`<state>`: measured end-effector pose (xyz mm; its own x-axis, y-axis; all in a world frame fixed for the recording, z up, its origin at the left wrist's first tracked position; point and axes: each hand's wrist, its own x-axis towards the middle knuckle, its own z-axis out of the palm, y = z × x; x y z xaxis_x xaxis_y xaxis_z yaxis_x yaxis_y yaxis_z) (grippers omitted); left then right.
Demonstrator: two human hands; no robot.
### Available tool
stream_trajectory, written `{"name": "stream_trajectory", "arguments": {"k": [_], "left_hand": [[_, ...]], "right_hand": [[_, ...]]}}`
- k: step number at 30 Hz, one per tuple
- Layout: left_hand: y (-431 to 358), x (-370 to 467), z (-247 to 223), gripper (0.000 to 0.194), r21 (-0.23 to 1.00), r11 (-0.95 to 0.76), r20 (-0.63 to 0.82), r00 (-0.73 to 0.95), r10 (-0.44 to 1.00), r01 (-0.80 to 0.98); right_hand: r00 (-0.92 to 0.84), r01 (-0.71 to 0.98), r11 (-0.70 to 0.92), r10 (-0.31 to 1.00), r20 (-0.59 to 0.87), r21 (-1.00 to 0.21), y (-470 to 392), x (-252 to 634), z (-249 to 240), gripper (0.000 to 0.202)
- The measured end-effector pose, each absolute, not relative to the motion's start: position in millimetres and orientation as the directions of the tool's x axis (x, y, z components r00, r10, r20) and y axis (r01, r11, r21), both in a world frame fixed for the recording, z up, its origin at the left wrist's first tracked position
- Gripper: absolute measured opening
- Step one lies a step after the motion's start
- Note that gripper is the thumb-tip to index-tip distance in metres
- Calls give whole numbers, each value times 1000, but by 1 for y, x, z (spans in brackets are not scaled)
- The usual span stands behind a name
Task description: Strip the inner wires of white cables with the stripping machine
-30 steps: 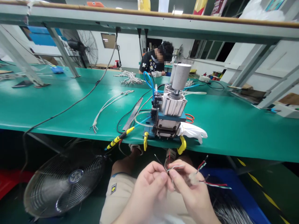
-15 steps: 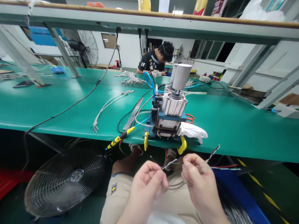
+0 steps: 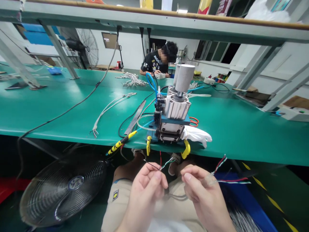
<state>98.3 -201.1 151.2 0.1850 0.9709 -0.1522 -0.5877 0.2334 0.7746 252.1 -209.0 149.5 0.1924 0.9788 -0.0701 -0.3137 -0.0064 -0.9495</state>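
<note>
Thin black, red, green and white wires (image 3: 166, 164) fan out from the fingertips of my left hand (image 3: 151, 188), which pinches them over the lap. Just to the right, my right hand (image 3: 202, 190) is closed, thumb against fingers, around a cable. Stripped ends in red, white, green and black (image 3: 233, 181) stick out past its right side. A grey cable (image 3: 177, 196) runs between the two hands. Beyond them, a pneumatic machine (image 3: 173, 112) stands at the table's front edge with a white cloth (image 3: 198, 135) beside it.
Cables (image 3: 103, 111) and a steel ruler (image 3: 135, 117) lie on the green table (image 3: 60, 109). A floor fan (image 3: 65, 190) is at lower left, a blue bin (image 3: 256, 203) at lower right. A person (image 3: 158, 59) sits across the table, under a raised shelf (image 3: 145, 16).
The wires at my left hand are now spread apart, with the red one pointing up. My right fingertips have moved slightly left and down, off the wire tips. The view has shifted slightly.
</note>
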Motion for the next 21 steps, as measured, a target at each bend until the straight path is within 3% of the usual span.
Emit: {"name": "stream_trajectory", "arguments": {"k": [5,11,18,21], "left_hand": [[-201,97,149,24,781,245,-126,239,963,-575],[-201,97,149,23,785,239,-133,220,966,-571],[-200,100,151,24,787,227,-155,173,973,-573],[-200,104,156,19,853,177,-154,86,984,-491]], "right_hand": [[188,-184,21,982,-14,-983,-213,253,145,23],[194,-294,-111,965,-173,-949,-209,245,147,41],[118,-360,-97,982,-149,-928,-214,244,145,30],[107,-265,-48,991,-79,-963,-217,244,144,24]]}}
